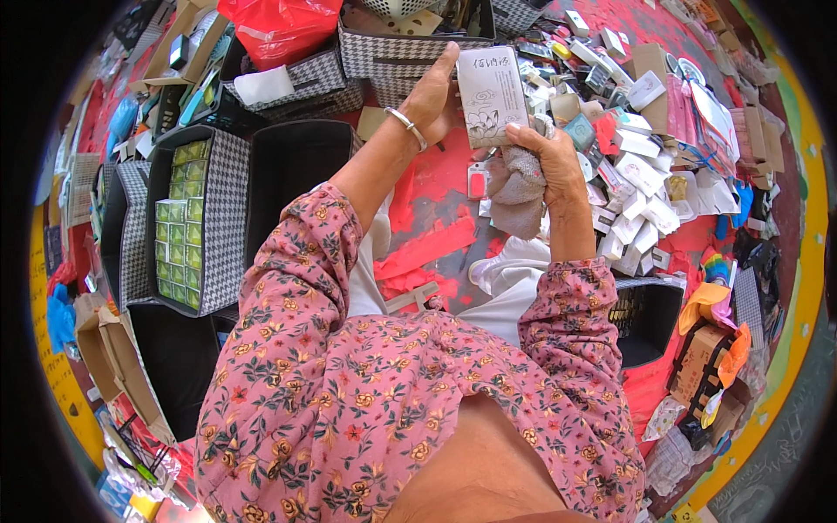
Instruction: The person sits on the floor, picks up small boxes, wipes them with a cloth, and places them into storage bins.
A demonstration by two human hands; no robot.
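Note:
Up in front of me, a flat pale grey-white box (493,96) with a dark flower drawing and writing stands nearly upright between my hands. My left hand (432,100), with a silver bangle at the wrist, grips it along the left edge; most of those fingers are hidden behind the box. A crumpled grey cloth (519,196) hangs from my right hand (560,170). The right thumb presses on the box's lower right corner, and the cloth is bunched under and beside it.
At left, a houndstooth storage bin (225,227) holds several small green boxes (181,235). More patterned bins and a red plastic bag (283,30) stand at the far side. A heap of white small boxes (641,174) covers the right. A dark bin (649,322) sits by my right elbow.

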